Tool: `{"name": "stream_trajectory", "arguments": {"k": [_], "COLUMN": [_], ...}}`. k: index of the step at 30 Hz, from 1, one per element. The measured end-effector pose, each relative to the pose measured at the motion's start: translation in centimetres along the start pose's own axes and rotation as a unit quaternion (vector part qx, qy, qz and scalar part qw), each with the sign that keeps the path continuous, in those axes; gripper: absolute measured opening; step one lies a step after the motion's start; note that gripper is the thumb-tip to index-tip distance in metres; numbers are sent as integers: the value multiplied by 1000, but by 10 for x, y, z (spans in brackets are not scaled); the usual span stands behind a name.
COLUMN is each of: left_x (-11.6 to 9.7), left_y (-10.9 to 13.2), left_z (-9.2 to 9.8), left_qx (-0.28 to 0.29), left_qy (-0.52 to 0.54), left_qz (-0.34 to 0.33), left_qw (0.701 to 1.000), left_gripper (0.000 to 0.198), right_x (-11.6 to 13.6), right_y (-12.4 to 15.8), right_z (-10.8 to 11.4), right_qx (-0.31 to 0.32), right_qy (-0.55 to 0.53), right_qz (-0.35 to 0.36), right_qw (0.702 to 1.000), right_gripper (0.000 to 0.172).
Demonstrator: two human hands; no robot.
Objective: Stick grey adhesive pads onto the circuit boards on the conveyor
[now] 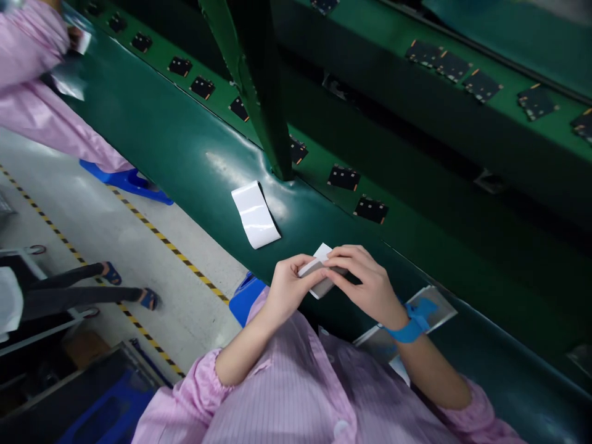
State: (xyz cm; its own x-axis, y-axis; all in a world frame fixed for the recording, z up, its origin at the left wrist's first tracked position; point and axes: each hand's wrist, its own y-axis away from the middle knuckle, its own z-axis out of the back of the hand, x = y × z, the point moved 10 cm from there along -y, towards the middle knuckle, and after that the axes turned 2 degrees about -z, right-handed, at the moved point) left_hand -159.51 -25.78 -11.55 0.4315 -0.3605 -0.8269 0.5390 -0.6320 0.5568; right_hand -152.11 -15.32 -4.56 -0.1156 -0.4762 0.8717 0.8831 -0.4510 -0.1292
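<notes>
Both hands meet above the front edge of the green bench [203,160]. My left hand [291,283] pinches the left end of a small flat grey-and-white piece [320,288]. My right hand [365,277], with a blue band [411,328] on its wrist, has its thumb and fingers closed on the right side of the same piece. A white tab [322,251] sticks out at its far side; fingers hide the rest, and I cannot tell what the piece is. Left of my hands lies a glossy, slightly curled white strip [256,216].
Black circuit boards [371,209] line a green belt behind the bench, with more boards [481,85] on a farther one. A green post [263,92] rises between. Clear bags [435,311] lie by my right wrist. A co-worker's pink sleeve [69,123] is at upper left.
</notes>
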Motion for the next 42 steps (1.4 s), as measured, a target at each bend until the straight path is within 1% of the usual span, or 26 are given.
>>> {"name": "stream_trajectory", "arguments": {"k": [2,4,6,8,10,11,12,14,16,17,21,22,24,27,31,35,37,40,42], "left_x": [-2,-2,-1,1,1,0,-3,-13,-24,-27,-33,-35,-38,-40,-36,-36,-38,-40,-39], "left_y": [7,15,22,31,39,43,46,50,54,57,64,65,66,64,60,58,57,57,56], "left_z": [-5,-10,-18,-28,-37,-40,-41,-39,-35,-36,-47,-49,-48,-46,-44,-45,-45,-47,-48], "left_qx": [6,17,44,81,118,129,132,114,91,93,163,172,171,156,149,164,164,163,162], "left_qy": [-3,-1,5,12,16,13,4,-31,-78,-96,-96,-92,-93,-107,-128,-119,-117,-121,-125], "left_qz": [-8,-8,1,13,17,9,-10,-74,-145,-170,-222,-231,-248,-259,-256,-253,-250,-246,-231], "left_qw": [1000,1000,999,997,993,992,991,990,982,976,956,953,949,947,947,946,947,948,951], "left_gripper": [31,33,34,35,36,35,32,23,18,16,14,14,14,12,12,14,13,13,14], "right_x": [8,7,7,8,10,10,11,14,17,18,20,21,26,32,28,21,20,25,29], "right_y": [12,20,28,37,46,50,54,59,63,64,69,69,69,67,63,60,59,58,58], "right_z": [2,6,11,18,25,27,29,31,33,33,34,33,33,35,37,33,32,35,37], "right_qx": [-10,-6,-6,-18,-38,-46,-54,-67,-75,-77,-63,-56,-49,-50,-51,-12,-5,-32,-55], "right_qy": [14,18,21,20,16,16,18,22,21,17,4,6,16,33,50,49,53,69,85], "right_qz": [-1,-7,-14,-21,-32,-38,-43,-47,-47,-49,-73,-75,-70,-60,-77,-93,-90,-69,-52], "right_qw": [1000,1000,1000,999,999,998,997,996,996,996,995,996,996,996,995,994,995,995,994], "right_gripper": [10,12,14,14,10,8,7,7,6,6,5,5,4,5,6,9,12,9,10]}}
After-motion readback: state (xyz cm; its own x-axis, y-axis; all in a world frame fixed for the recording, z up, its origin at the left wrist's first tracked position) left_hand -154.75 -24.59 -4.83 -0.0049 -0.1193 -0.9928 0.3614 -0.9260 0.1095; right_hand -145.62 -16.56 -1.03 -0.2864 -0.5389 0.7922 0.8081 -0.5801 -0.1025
